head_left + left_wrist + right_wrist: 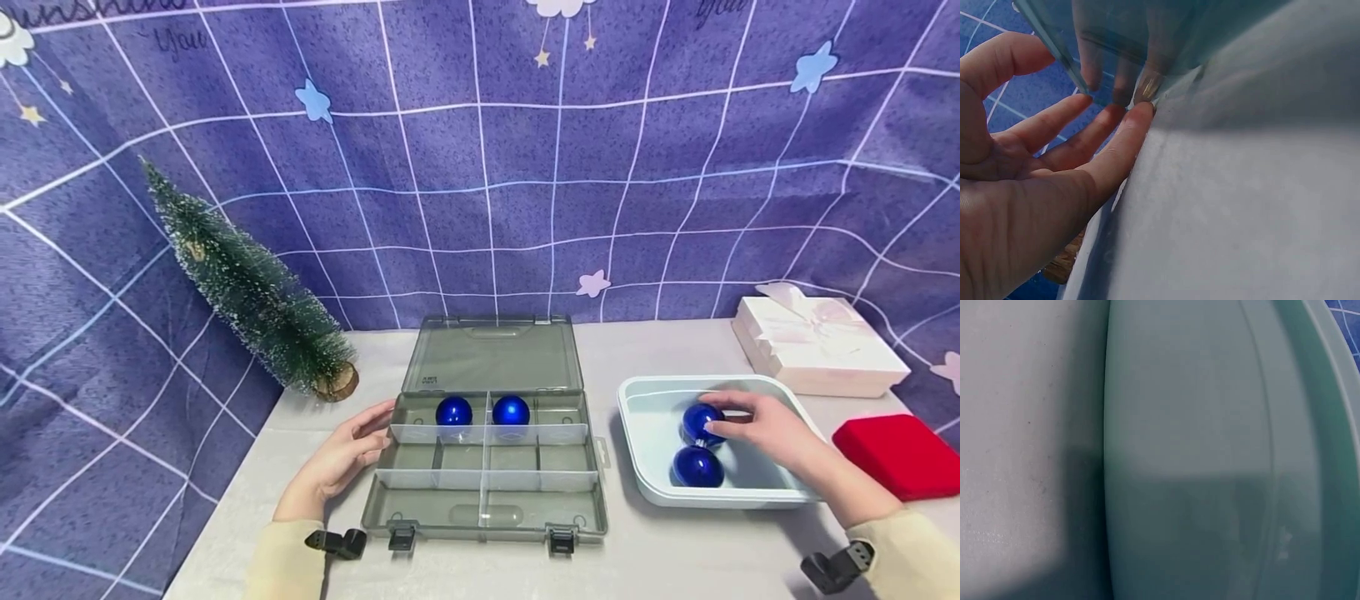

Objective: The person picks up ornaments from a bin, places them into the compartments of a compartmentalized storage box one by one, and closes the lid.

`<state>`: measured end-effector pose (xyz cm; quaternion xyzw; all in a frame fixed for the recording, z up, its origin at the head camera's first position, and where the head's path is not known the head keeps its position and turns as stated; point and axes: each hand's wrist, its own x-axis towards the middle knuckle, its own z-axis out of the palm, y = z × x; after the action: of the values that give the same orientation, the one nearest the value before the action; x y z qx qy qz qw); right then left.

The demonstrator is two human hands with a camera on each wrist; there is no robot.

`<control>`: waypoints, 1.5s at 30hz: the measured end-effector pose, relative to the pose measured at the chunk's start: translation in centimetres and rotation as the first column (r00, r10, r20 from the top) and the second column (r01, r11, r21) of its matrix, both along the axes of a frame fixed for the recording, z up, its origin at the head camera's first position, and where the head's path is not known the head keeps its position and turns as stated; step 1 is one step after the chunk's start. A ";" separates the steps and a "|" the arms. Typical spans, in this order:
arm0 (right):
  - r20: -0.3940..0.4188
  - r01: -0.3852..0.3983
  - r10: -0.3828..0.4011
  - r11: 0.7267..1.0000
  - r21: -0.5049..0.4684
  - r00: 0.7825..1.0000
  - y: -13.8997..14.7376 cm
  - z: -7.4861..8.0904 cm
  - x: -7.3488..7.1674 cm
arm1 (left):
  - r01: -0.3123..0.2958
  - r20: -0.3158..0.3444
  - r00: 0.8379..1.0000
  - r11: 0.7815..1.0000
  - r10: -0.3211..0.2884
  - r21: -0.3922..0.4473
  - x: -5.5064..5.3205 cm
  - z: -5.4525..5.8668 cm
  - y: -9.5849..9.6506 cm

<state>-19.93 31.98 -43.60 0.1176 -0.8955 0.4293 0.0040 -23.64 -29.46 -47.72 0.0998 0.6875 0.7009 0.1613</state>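
A grey see-through compartment box (420, 504) lies with its lid (495, 354) folded back. Two shiny blue baubles (453, 412) (512, 411) sit side by side in its back row, one on either side of the middle divider. At the box's left side is my left hand (345, 454), its fingertips touching the wall with the fingers loosely extended. Inside a pale blue tray (656, 498), my right hand (765, 425) pinches a blue bauble (699, 421) between thumb and fingers. Another blue bauble (697, 467) rests just in front of it. The right wrist view shows only the tray's wall (1191, 425).
A small frosted Christmas tree (247, 292) with a wooden base leans at the back left. On the right are a white gift box (832, 342) with a ribbon and a red box (896, 457). A purple-blue checked cloth (517, 217) hangs behind the white table.
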 end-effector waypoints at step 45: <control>0.042 0.011 0.007 0.911 -0.413 0.999 -3.3 4.7 1.7 | -0.019 -0.015 1.000 0.999 0.018 -0.041 0.2 0.1 0.1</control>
<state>-18.20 28.71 -38.86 0.1038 -0.7844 0.6114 0.0101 -23.44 -29.39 -47.64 0.0953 0.7038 0.6874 0.1517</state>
